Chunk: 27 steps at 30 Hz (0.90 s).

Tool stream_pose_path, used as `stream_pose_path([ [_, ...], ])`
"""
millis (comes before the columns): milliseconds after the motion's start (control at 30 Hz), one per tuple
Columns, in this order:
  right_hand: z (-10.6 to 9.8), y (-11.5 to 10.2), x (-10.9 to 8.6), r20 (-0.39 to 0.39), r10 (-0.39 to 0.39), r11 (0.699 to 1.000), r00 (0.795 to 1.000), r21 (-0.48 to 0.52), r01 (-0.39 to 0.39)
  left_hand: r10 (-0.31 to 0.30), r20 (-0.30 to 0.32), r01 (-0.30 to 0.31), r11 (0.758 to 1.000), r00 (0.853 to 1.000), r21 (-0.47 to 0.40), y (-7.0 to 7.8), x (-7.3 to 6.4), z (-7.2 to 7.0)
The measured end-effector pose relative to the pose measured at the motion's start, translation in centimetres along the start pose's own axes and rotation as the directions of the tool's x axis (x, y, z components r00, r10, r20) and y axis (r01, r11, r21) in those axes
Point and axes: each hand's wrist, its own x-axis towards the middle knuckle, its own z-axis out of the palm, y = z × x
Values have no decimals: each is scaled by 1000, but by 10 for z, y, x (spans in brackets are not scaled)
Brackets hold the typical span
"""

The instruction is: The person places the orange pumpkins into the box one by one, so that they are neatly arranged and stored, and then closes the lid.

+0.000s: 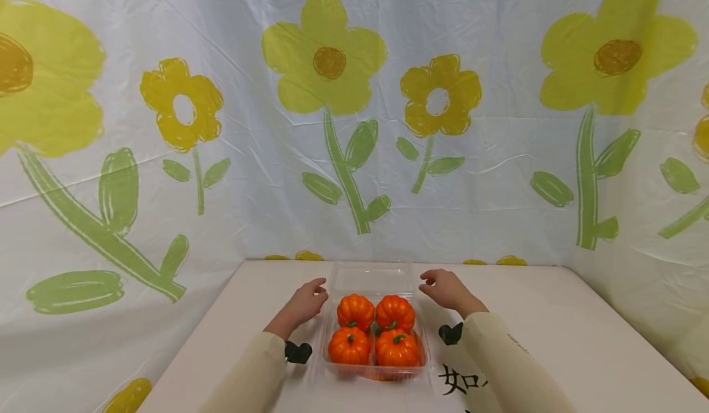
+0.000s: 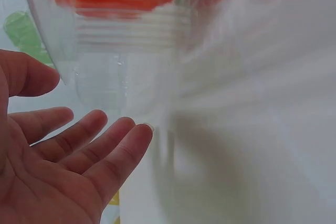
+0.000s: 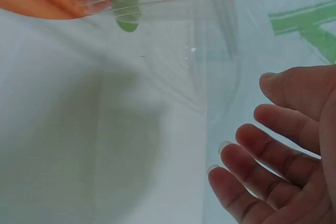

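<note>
A clear plastic clamshell box sits on the table with its hinged lid raised at the far side. Several small orange pumpkins with green stems fill it in two rows. My left hand hovers just left of the box near the hinge, fingers loosely bent. On the opposite side, my right hand is held beside the lid in a similar pose. Both wrist views show the palms bare, with thumb and fingers spread near the clear plastic wall. Neither hand holds anything.
The white table carries dark heart prints and black characters near the right forearm. A white curtain with yellow flowers hangs behind the table and along both sides.
</note>
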Motion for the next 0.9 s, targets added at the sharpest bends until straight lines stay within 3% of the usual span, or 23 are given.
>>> stream_pose_path([
  [100,5,3,2,13,11,1000,1000,-13,-10,2,5,-3,999,1000,43,-1,4,0],
  [333,14,9,6,23,42,999,999,25,-42,69,-3,-68,988,998,136,0,10,-1],
  [633,20,9,9,9,45,996,999,71,-46,-3,1,3,985,1000,175,5,19,2],
  [900,23,10,10,-4,49,997,999,59,-48,-5,-2,5,978,1000,208,8,21,3],
])
